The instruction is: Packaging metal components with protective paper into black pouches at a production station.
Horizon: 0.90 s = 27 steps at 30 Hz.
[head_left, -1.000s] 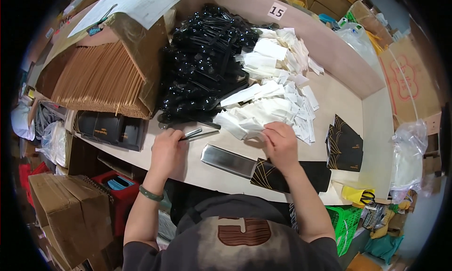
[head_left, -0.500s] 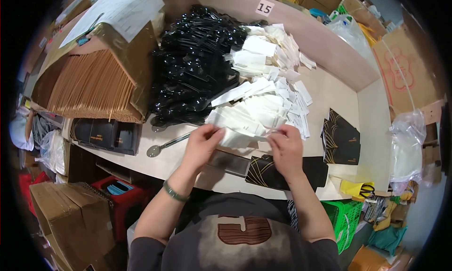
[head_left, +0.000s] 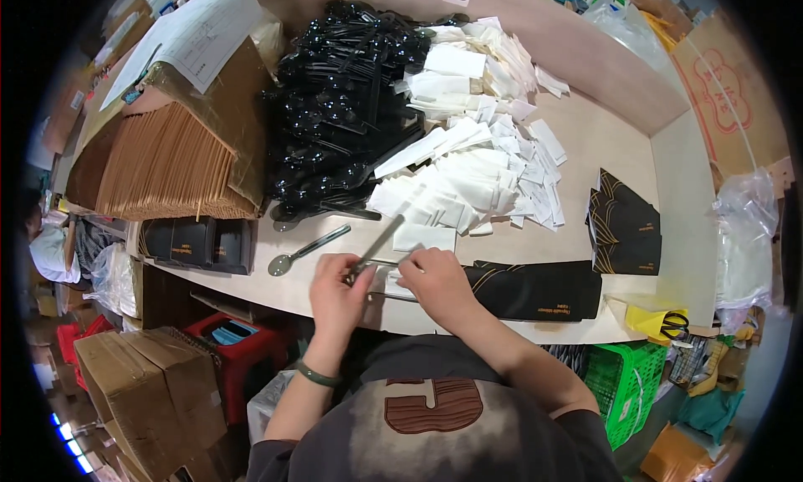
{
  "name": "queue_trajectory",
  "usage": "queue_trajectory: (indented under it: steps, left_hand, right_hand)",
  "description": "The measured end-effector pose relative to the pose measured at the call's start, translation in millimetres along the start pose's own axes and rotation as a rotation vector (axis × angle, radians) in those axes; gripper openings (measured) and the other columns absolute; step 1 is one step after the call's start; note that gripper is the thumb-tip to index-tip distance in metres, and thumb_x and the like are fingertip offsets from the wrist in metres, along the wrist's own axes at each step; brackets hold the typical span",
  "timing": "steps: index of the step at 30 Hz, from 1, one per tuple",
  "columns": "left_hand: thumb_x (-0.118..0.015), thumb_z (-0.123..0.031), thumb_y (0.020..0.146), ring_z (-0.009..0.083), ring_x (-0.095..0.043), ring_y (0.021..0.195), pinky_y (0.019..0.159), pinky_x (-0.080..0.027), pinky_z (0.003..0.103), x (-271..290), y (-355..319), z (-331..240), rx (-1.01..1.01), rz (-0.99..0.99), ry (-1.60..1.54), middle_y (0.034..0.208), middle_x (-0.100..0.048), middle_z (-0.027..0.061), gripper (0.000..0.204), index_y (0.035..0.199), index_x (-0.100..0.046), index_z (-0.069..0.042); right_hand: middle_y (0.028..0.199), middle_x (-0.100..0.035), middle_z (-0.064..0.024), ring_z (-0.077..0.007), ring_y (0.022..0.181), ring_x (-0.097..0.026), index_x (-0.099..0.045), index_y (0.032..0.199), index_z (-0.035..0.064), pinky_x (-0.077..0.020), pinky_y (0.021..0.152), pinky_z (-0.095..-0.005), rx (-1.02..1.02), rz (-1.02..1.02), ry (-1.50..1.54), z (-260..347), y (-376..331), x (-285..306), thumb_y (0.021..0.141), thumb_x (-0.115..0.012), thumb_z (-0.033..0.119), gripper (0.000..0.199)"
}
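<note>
My left hand (head_left: 337, 291) is closed at the table's front edge, gripping a long, narrow grey strip (head_left: 381, 241) that slants up and away. The strip is blurred, so its kind cannot be told. My right hand (head_left: 437, 288) pinches at a thin dark edge between the two hands; the fingers hide most of it. A white paper packet (head_left: 425, 238) lies just beyond my right fingers. Left of my left hand rests a smoky see-through spoon (head_left: 308, 249). Beside my right hand is a stack of black printed sleeves (head_left: 539, 291) with gold lines.
Behind my hands lie a heap of black plastic spoons (head_left: 335, 122) and a pile of white packets (head_left: 468, 176). A carton (head_left: 238, 105) of brown card pieces stands left. More black sleeves (head_left: 626, 227) lie right, near yellow-wrapped scissors (head_left: 669, 323). A green crate (head_left: 615, 390) sits below.
The white packet that both hands held is now on the table. My hands have come nearer to me and closer together, and a grey strip is now in the left.
</note>
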<state>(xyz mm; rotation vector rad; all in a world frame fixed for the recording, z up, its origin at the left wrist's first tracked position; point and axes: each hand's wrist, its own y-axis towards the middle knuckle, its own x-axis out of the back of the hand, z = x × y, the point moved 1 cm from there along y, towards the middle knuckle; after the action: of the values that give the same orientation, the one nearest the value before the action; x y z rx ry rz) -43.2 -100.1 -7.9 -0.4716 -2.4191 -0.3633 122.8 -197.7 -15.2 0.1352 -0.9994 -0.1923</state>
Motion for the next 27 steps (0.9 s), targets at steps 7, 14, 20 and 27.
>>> queue_trajectory:
  steps: [7,14,20,27]
  left_hand:
    - [-0.075,-0.015,0.086,0.0203,-0.058,0.063,0.057,-0.045,0.031,42.4,21.4,6.7,-0.122,0.176,0.012,0.065,-0.058,0.0076,0.018,0.075,-0.069,-0.002]
    - [-0.077,-0.023,0.078,0.0313,-0.064,0.088,0.075,-0.051,0.043,11.4,53.6,-14.4,-0.713,0.165,0.2,0.087,-0.065,0.0106,0.017,0.082,-0.066,-0.011]
    - [-0.074,-0.022,0.081,0.0368,-0.067,0.086,0.071,-0.056,0.043,177.0,159.6,4.1,-0.11,-0.359,0.832,0.089,-0.068,0.0186,0.019,0.091,-0.071,-0.006]
    - [-0.061,-0.013,0.081,0.0409,-0.068,0.085,0.077,-0.056,0.048,185.5,175.8,69.2,-0.029,-0.015,0.793,0.087,-0.069,0.0234,0.016,0.088,-0.071,-0.002]
  right_hand:
    - [0.12,-0.065,-0.0109,-0.0321,0.108,-0.062,-0.064,0.11,0.0054,-0.0471,0.093,-0.0449,0.01,-0.282,0.025,-13.2,-38.3,34.7,0.083,-0.074,0.012,0.03]
    - [0.136,-0.059,-0.0161,-0.0313,0.129,-0.054,-0.06,0.131,0.0,-0.0382,0.111,-0.0497,0.336,0.085,-0.247,-15.0,-40.1,15.1,0.089,-0.067,0.016,0.045]
    - [0.131,-0.06,-0.0175,-0.0326,0.124,-0.057,-0.06,0.124,-0.0012,-0.0428,0.105,-0.0496,0.317,0.082,-0.211,-11.5,-55.9,28.1,0.084,-0.068,0.018,0.045]
    - [0.14,-0.053,-0.0199,-0.0328,0.131,-0.051,-0.061,0.13,0.0099,-0.0377,0.108,-0.0533,0.257,0.051,-0.258,-11.7,-76.2,31.4,0.087,-0.068,0.029,0.047]
